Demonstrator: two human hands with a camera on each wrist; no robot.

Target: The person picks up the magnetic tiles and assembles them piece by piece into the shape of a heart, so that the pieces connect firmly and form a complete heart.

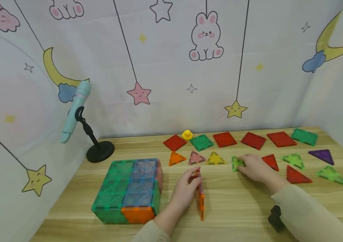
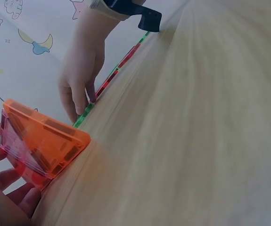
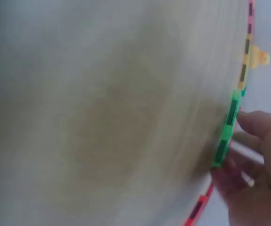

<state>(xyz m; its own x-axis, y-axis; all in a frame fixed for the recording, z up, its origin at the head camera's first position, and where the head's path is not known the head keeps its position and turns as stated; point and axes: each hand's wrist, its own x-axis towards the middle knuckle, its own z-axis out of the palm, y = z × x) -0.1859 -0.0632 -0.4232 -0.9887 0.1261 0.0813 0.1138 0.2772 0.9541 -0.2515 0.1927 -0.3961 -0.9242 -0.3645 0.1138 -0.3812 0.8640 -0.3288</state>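
My left hand (image 1: 184, 189) holds an upright panel of joined magnetic tiles on the table, orange at its near end (image 1: 202, 205). In the left wrist view, an orange triangular tile (image 2: 50, 136) sits beside pink and red parts, and the fingers rest against the panel's far side. Farther right, my right hand (image 1: 254, 167) pinches a light green magnetic tile (image 1: 236, 163) lying at the table. The right wrist view catches this tile (image 3: 228, 129) edge-on, between thumb and fingers. To the left of my left hand stands a block of green, blue and orange tiles (image 1: 126, 185).
Red and green square tiles (image 1: 224, 139) line the back, near a yellow toy duck (image 1: 187, 135). Orange, pink and yellow triangles (image 1: 216, 158) lie in front; red, green and purple ones (image 1: 298, 174) lie right. A toy microphone (image 1: 76, 109) on a black stand (image 1: 100, 151) is left.
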